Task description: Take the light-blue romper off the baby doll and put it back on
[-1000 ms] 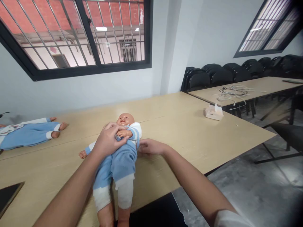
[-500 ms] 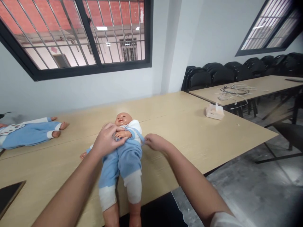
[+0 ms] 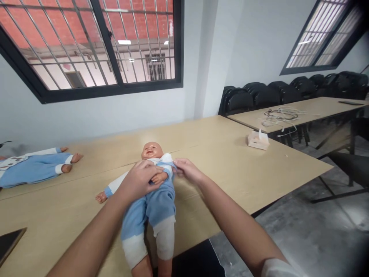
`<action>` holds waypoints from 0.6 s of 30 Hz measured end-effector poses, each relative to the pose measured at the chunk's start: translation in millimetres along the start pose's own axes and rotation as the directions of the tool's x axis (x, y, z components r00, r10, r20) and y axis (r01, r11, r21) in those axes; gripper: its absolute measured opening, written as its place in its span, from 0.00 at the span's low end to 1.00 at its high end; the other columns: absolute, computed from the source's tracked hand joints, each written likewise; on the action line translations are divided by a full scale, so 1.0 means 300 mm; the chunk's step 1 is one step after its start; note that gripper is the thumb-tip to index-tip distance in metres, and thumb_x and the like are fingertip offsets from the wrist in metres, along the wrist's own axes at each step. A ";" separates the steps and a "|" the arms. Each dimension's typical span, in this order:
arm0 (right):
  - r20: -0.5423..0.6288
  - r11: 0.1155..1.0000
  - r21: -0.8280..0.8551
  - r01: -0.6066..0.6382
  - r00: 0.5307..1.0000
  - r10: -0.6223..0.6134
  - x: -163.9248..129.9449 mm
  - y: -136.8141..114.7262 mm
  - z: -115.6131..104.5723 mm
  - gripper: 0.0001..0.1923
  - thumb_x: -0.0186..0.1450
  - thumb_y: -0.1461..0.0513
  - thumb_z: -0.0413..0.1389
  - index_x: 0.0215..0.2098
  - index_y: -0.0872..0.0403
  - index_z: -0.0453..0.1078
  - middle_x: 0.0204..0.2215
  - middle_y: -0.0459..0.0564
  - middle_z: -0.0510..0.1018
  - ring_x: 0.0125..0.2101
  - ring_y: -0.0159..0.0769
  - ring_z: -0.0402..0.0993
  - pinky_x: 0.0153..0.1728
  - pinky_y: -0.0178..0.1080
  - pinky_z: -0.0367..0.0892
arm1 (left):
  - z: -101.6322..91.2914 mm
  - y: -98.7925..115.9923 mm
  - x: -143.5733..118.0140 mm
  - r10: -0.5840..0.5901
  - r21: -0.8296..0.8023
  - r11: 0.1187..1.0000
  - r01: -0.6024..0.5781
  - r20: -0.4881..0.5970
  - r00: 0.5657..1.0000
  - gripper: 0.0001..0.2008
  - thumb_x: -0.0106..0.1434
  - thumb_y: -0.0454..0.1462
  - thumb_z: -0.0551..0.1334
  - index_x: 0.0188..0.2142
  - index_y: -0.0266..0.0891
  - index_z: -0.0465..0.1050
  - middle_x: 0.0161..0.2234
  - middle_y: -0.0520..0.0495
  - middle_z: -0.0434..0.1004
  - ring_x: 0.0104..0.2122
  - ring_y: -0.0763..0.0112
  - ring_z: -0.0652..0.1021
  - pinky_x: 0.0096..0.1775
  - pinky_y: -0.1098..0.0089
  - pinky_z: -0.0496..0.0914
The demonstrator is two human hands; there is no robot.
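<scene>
A baby doll [image 3: 152, 151] in a blue and white romper lies on its back on the wooden table [image 3: 230, 161], legs over the near edge. My left hand [image 3: 140, 181] presses on the doll's chest and covers it, next to the doll's small hand. At the doll's shoulder, my right hand [image 3: 186, 171] pinches the blue and white sleeve cloth. The doll's other arm sticks out to the left.
A second doll [image 3: 34, 167] in blue clothes lies at the table's far left. A tissue box [image 3: 258, 140] sits at the right side. Another table [image 3: 314, 107] carries tangled cables [image 3: 278, 114], with black chairs behind. A dark flat object [image 3: 8, 240] lies at the near left.
My right hand moved from the table beside the doll's waist up to its shoulder and took hold of the sleeve. My left hand slid a little lower on the chest.
</scene>
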State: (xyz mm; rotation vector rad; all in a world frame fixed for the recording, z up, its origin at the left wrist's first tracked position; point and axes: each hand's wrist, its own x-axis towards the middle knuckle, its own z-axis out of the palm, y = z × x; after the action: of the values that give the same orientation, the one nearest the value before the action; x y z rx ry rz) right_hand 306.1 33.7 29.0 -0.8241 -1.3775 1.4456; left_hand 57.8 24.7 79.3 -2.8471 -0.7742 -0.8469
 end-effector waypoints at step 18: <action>-0.046 0.933 0.111 -0.343 0.936 0.350 0.241 0.077 -0.072 0.08 0.65 0.58 0.59 0.34 0.55 0.70 0.16 0.37 0.60 0.15 0.25 0.44 0.16 0.31 0.38 | -0.130 0.090 -0.021 0.052 -0.300 0.954 -0.001 0.165 0.985 0.20 0.59 0.34 0.67 0.51 0.50 0.76 0.49 0.51 0.84 0.46 0.60 0.84 0.49 0.62 0.78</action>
State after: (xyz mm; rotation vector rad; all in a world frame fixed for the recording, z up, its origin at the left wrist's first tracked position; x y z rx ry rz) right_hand 298.4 110.5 12.9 -1.0780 -1.1366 1.7267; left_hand 47.3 -9.8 110.9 -3.2256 -0.6730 -0.7835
